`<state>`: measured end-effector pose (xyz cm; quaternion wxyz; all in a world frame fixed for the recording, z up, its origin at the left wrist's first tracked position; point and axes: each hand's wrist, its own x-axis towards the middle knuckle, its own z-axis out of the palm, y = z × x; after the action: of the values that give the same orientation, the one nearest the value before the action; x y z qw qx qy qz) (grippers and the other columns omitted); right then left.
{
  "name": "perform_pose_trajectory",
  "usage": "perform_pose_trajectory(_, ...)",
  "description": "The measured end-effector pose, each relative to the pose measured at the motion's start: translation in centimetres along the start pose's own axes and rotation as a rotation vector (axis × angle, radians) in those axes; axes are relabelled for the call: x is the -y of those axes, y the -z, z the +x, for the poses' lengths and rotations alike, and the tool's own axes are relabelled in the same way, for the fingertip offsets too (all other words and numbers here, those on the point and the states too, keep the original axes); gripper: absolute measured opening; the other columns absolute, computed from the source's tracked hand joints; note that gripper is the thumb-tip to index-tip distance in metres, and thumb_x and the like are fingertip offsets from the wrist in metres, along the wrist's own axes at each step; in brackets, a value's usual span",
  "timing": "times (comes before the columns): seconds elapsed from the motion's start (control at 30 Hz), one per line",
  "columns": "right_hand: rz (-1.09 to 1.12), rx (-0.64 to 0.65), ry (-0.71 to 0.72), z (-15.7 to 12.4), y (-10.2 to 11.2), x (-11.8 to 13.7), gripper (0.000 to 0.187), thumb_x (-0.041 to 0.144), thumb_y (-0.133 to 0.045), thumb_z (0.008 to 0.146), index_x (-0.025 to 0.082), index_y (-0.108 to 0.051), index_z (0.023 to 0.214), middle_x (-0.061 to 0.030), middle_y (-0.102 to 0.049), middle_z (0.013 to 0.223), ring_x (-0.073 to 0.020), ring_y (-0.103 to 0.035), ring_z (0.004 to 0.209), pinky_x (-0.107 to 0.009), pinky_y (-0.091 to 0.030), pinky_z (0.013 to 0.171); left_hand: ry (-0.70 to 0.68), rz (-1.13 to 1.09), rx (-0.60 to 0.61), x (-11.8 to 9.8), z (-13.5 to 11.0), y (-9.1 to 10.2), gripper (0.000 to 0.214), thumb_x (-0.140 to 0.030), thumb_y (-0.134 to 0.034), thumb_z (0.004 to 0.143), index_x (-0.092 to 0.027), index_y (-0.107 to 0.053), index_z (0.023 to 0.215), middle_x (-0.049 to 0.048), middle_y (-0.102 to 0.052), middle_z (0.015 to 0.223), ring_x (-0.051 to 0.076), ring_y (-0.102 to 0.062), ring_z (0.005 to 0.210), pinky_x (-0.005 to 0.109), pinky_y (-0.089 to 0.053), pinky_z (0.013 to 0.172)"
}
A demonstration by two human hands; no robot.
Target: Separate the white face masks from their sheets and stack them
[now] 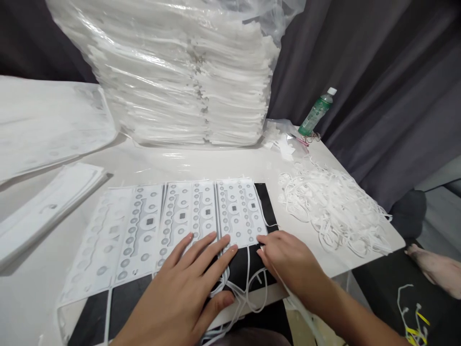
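My left hand [196, 278] lies with its fingers spread over the lower edge of the white sheets [144, 226], which are printed with grey circles and small dark squares. At the right-hand corner of those sheets, my right hand [288, 262] is closed in a pinch, and a white cord [300, 307] runs down from beneath it. The exact hold at its fingertips is partly hidden. Loops of white cord [248, 293] hang between the two hands. Under the sheets lies a black board [267, 199].
Behind stands a big clear bag [194, 86] of stacked white pieces. A heap of white cords [334, 206] and a green bottle [317, 113] are on the right. Folded sheets [50, 206] lie on the left. At the far right shows bare skin [437, 269].
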<state>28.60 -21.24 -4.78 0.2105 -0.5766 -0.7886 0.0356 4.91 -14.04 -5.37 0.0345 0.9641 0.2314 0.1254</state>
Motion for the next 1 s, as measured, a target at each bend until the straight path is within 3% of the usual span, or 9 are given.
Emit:
perform_pose_trajectory(0.13, -0.122, -0.241, -0.091, -1.2, -1.0, -0.8, 0.015, 0.014, -0.046, 0.093, 0.017, -0.060, 0.094, -0.0126, -0.071, 0.100, -0.0227, -0.068, 0.091, -0.036, -0.058, 0.079, 0.006, -0.029, -0.004, -0.1, 0.1, 0.3, 0.058, -0.051, -0.050, 0.091, -0.029, -0.038, 0.143, -0.0021, -0.050, 0.141, 0.025, -0.045, 0.128, 0.040, -0.012, 0.113)
perform_pose_trajectory(0.2, -0.083, -0.350, -0.165, -1.1, -0.4, -1.3, 0.013, 0.015, -0.047, 0.093, 0.019, -0.059, 0.092, -0.0115, -0.072, 0.097, -0.0219, -0.070, 0.090, -0.034, -0.059, 0.077, 0.015, -0.063, 0.014, -0.1, 0.1, 0.5, 0.058, -0.052, -0.050, 0.091, -0.030, -0.038, 0.143, -0.0009, -0.053, 0.139, 0.025, -0.047, 0.126, 0.042, -0.018, 0.112)
perform_pose_trajectory(0.27, 0.015, -0.370, -0.217, -0.7, 0.8, -1.5, 0.013, 0.017, -0.049, 0.092, 0.020, -0.058, 0.084, -0.0090, -0.073, 0.095, -0.0209, -0.071, 0.090, -0.032, -0.059, 0.076, 0.021, -0.105, 0.040, -0.1, 0.0, 0.7, 0.060, -0.053, -0.051, 0.090, -0.030, -0.036, 0.144, -0.0002, -0.052, 0.139, 0.026, -0.047, 0.127, 0.044, -0.021, 0.112)
perform_pose_trajectory(0.4, 0.237, -0.289, -0.294, 0.9, 3.3, -1.3, 0.012, 0.027, -0.057, 0.090, 0.022, -0.062, 0.079, -0.0037, -0.074, 0.090, -0.0194, -0.071, 0.084, -0.028, -0.057, 0.068, -0.007, -0.174, 0.119, -0.4, -0.8, 1.8, 0.063, -0.054, -0.048, 0.091, -0.033, -0.028, 0.147, -0.0009, -0.049, 0.142, 0.026, -0.045, 0.129, 0.048, -0.025, 0.113)
perform_pose_trajectory(0.53, 0.424, -0.187, -0.271, 4.4, 4.1, -1.8, 0.011, 0.032, -0.060, 0.087, 0.023, -0.063, 0.084, -0.0025, -0.073, 0.087, -0.0186, -0.069, 0.080, -0.030, -0.054, 0.070, -0.037, -0.171, 0.220, -0.2, -1.9, 3.2, 0.063, -0.055, -0.043, 0.092, -0.039, -0.019, 0.148, -0.0042, -0.041, 0.148, 0.028, -0.038, 0.135, 0.050, -0.029, 0.111)
perform_pose_trajectory(0.67, 0.535, 0.030, -0.194, 8.6, 2.8, -3.1, 0.011, 0.033, -0.055, 0.090, 0.023, -0.055, 0.086, -0.0063, -0.070, 0.109, -0.0210, -0.066, 0.097, -0.034, -0.050, 0.079, 0.276, -0.028, 0.077, 1.9, -3.3, 2.6, 0.058, -0.057, -0.042, 0.091, -0.044, -0.025, 0.145, -0.0004, -0.022, 0.156, 0.040, -0.019, 0.141, 0.065, -0.022, 0.107)
perform_pose_trajectory(0.73, 0.465, 0.158, -0.145, 9.8, 2.0, -3.6, 0.012, 0.032, -0.050, 0.092, 0.023, -0.049, 0.085, -0.0072, -0.069, 0.107, -0.0205, -0.066, 0.091, -0.033, -0.049, 0.074, 0.422, 0.042, 0.041, 3.1, -4.2, 1.8, 0.054, -0.056, -0.040, 0.091, -0.045, -0.031, 0.143, 0.0020, -0.015, 0.158, 0.046, -0.014, 0.140, 0.069, -0.025, 0.101)
perform_pose_trajectory(0.87, 0.264, 0.207, -0.162, 9.7, 1.5, -4.0, 0.016, 0.036, -0.045, 0.093, 0.024, -0.042, 0.084, -0.0025, -0.065, 0.075, -0.0169, -0.057, 0.059, -0.028, -0.041, 0.054, 0.495, 0.133, 0.027, 3.6, -5.9, 0.8, 0.053, -0.055, -0.039, 0.090, -0.040, -0.040, 0.141, 0.0073, -0.022, 0.156, 0.048, -0.019, 0.138, 0.066, -0.028, 0.100)
perform_pose_trajectory(1.0, 0.433, 0.122, -0.258, 8.7, 1.5, -4.9, 0.021, 0.043, -0.045, 0.092, 0.023, -0.049, 0.086, -0.0003, -0.064, 0.071, -0.0171, -0.061, 0.062, -0.027, -0.044, 0.055, 0.472, 0.231, -0.046, 2.7, -5.8, 1.1, 0.051, -0.047, -0.040, 0.091, -0.038, -0.040, 0.141, 0.0123, -0.039, 0.147, 0.051, -0.024, 0.135, 0.069, -0.031, 0.094)
